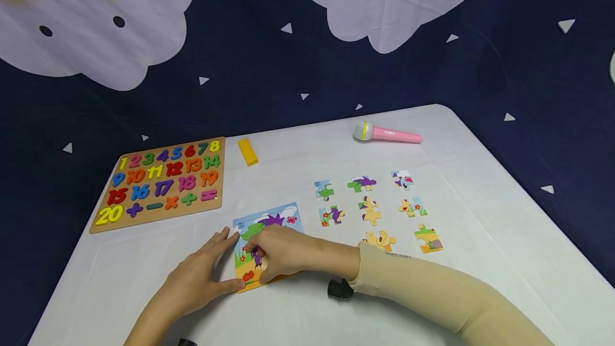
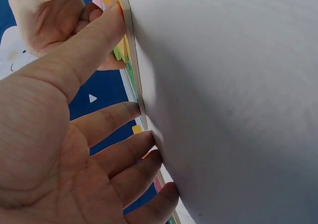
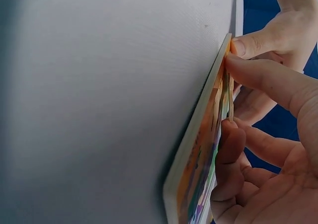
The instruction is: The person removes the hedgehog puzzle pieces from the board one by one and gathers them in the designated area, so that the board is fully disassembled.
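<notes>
A picture puzzle board [image 1: 299, 222] lies on the white table, its lower middle hidden by my right hand [image 1: 284, 250]. With thumb and index finger that hand pinches a thin puzzle piece [image 3: 231, 100], tilted on edge against the board's face in the right wrist view. My left hand [image 1: 194, 277] is spread beside the board's left side, the thumb touching its lower left corner and the fingertips near its upper left edge. Several loose puzzle pieces [image 1: 371, 211] lie in rows to the right; a bear piece [image 1: 381, 240] is partly covered by my right arm.
A wooden number board [image 1: 158, 207] is at the left. A yellow block [image 1: 247, 152] lies near the table's back edge, and a pink toy microphone [image 1: 391, 134] is at the back right. Behind the table hangs a dark blue cloth [image 1: 250, 41] with clouds.
</notes>
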Tool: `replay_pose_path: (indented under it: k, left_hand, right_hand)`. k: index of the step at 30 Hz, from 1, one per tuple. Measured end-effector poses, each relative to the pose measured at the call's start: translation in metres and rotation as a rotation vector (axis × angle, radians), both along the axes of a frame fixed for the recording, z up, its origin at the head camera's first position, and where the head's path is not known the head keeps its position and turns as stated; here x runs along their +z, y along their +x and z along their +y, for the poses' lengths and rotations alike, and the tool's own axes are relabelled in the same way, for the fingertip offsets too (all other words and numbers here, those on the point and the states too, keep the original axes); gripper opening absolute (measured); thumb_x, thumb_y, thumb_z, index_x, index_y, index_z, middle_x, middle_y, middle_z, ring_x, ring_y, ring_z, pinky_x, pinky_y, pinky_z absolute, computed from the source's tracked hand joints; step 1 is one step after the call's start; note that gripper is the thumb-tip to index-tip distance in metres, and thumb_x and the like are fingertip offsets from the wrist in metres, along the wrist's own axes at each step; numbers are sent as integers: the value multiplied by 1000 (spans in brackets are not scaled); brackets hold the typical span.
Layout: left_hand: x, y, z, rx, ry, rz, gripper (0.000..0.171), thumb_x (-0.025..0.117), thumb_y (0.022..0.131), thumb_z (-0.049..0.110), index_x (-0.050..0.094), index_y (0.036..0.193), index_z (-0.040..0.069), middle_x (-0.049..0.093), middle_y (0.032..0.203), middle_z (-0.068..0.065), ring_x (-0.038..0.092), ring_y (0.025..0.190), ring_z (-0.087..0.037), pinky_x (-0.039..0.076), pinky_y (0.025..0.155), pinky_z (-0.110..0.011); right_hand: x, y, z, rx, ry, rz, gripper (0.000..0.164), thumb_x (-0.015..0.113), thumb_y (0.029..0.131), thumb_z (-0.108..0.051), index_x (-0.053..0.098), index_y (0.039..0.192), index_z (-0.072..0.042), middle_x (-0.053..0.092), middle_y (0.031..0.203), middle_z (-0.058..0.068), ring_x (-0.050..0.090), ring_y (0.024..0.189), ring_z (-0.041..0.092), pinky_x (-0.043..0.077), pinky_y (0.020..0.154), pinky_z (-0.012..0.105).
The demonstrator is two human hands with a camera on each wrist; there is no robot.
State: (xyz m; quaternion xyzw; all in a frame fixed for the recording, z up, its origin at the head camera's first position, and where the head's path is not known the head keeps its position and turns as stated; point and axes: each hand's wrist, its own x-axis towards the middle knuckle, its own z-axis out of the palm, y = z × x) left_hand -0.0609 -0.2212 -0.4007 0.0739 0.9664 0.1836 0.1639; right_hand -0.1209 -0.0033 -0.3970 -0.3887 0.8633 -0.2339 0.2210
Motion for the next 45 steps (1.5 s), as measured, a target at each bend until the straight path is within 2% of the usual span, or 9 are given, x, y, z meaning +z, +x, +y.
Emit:
replay_pose_path:
  k: [10,19,23,30,37,45]
  left_hand:
    - [0,-1,1,6,-6,-12,106,92,76,58,49,162,16,36,174,-17,36,158,-49,41,112,-80]
    - [1,0,1,3,-12,-10,105,93,77,58,49,162,16,36,174,-17,36,158,-49,41,112,-80]
    - [0,-2,2,17,-27,-24,106,92,76,59,48,163,17,36,174,-17,36,158,-50,41,111,-81]
    - [0,-2,3,34,-31,-35,106,92,76,59,48,163,18,36,174,-18,35,158,-50,40,113,-80]
    - [-1,0,2,25,-38,-16,107,93,75,58,49,162,15,37,173,-18,35,158,-49,40,114,-80]
    - [-2,0,3,24,-36,-4,107,94,74,57,50,162,16,38,173,-18,36,158,-50,40,113,-80]
  right_hand:
    - [-3,-4,8,-20,-24,24,52,95,81,-24,76,127,-10,65,91,-12,55,83,0,49,75,12]
    - [3,-7,27,-34,-28,29,53,94,83,-25,75,130,-11,65,90,-8,53,82,5,47,75,17]
    - [5,-8,39,-69,-20,13,54,93,84,-26,74,133,-12,66,99,-7,53,89,7,48,79,19]
    - [5,-8,64,-99,-59,7,53,93,84,-24,75,132,-10,63,93,-1,53,85,11,46,74,23]
    - [7,-4,88,-133,-44,19,53,93,82,-28,76,131,-16,64,97,-3,53,88,11,46,76,24]
    - [4,-1,120,-158,-37,44,52,94,79,-26,77,127,-15,62,95,-7,51,86,8,46,78,24]
